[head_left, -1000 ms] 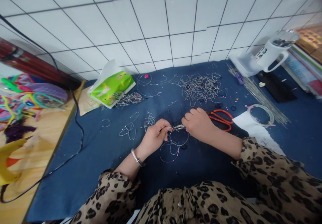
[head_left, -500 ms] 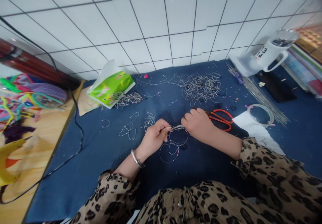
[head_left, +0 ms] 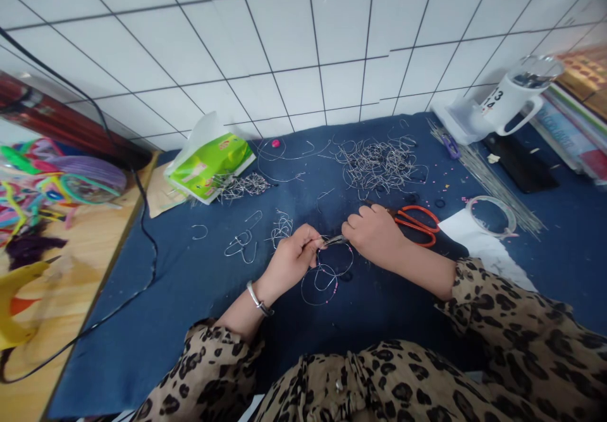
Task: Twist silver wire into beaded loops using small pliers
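My left hand (head_left: 294, 254) pinches a thin silver wire near the front middle of the blue cloth. Looped wire with small pink beads (head_left: 336, 287) hangs and lies just below the fingertips. My right hand (head_left: 372, 232) is closed around a pair of pliers (head_left: 334, 240), its handles hidden in the palm. The pliers' jaw tips meet the wire right at my left fingertips. Left of my hands lie a small bundle of bent wires (head_left: 282, 227) and a few loose wire hooks (head_left: 241, 243).
Red-handled scissors (head_left: 420, 224) lie beside my right wrist. Behind is a heap of bent wires (head_left: 379, 164). To the right are a wire coil (head_left: 490, 216), straight wires (head_left: 502, 188), a phone (head_left: 524, 164) and a white mug (head_left: 515, 99). A green tissue pack (head_left: 211, 166) is at back left.
Both hands stay almost in place. The pliers' tips have turned slightly at the wire, and the beaded loops have shifted a little.
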Action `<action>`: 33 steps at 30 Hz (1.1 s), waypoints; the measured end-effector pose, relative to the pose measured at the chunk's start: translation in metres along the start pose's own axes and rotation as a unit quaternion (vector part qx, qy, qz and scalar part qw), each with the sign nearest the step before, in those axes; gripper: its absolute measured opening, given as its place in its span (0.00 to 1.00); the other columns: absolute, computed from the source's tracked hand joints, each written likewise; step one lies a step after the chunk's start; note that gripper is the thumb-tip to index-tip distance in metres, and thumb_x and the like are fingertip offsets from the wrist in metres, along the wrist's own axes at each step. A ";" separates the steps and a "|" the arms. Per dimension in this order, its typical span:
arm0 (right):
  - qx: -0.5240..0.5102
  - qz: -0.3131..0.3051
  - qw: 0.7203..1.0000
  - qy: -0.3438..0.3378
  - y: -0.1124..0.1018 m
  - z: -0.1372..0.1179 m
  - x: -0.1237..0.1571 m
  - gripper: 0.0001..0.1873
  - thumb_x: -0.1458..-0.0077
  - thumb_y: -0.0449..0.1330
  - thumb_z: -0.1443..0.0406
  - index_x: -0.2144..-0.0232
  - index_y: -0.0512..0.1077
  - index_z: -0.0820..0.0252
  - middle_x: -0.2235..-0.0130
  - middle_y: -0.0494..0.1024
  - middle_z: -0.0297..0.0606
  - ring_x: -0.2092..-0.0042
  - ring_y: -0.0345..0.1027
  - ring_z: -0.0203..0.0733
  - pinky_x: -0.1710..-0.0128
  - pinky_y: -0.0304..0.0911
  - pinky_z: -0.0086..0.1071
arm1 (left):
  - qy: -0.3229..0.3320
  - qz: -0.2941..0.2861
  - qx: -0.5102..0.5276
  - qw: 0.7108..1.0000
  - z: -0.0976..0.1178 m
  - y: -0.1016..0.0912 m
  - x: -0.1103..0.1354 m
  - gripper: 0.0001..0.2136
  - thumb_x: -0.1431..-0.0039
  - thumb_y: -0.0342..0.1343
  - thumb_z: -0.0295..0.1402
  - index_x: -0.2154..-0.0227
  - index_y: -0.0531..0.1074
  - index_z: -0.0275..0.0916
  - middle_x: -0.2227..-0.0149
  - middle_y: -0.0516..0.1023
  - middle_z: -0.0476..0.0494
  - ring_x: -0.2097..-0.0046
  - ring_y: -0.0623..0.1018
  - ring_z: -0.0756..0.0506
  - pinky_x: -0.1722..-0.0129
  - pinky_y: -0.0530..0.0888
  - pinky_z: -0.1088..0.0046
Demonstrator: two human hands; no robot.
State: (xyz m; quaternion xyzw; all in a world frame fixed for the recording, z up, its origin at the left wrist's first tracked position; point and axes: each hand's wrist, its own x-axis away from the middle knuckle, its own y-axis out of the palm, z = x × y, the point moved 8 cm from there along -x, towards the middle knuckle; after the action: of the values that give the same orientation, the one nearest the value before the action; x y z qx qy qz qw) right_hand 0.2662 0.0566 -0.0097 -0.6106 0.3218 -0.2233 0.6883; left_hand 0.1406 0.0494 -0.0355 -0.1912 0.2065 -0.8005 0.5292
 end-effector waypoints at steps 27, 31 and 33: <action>-0.022 -0.013 1.000 0.007 0.000 0.003 -0.001 0.06 0.47 0.53 0.68 0.72 0.70 0.61 0.70 0.69 0.39 0.65 0.54 0.41 0.66 0.41 0.37 | 0.014 0.032 0.014 0.999 -0.004 0.000 -0.001 0.07 0.38 0.45 0.32 0.66 0.68 0.39 0.81 0.66 0.54 0.77 0.68 0.53 0.72 0.65 0.77; -0.020 -0.015 1.000 0.011 -0.001 0.002 0.000 0.06 0.47 0.53 0.68 0.72 0.70 0.61 0.70 0.69 0.39 0.65 0.54 0.42 0.66 0.41 0.37 | 0.025 0.038 -0.030 0.999 -0.001 -0.002 -0.002 0.07 0.38 0.45 0.31 0.65 0.67 0.39 0.79 0.67 0.53 0.77 0.68 0.53 0.72 0.65 0.77; -0.019 -0.016 1.000 0.013 -0.002 0.001 0.000 0.06 0.47 0.53 0.69 0.72 0.70 0.61 0.70 0.69 0.39 0.65 0.54 0.42 0.66 0.42 0.37 | 0.027 0.039 -0.047 0.998 -0.001 -0.003 -0.002 0.07 0.38 0.44 0.31 0.65 0.67 0.38 0.79 0.67 0.53 0.77 0.69 0.53 0.72 0.65 0.77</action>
State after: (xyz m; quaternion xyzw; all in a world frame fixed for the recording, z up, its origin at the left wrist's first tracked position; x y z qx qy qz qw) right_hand 0.2670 0.0571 -0.0081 -0.6256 0.3251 -0.2360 0.6688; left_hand 0.1387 0.0519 -0.0346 -0.1865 0.2655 -0.7734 0.5447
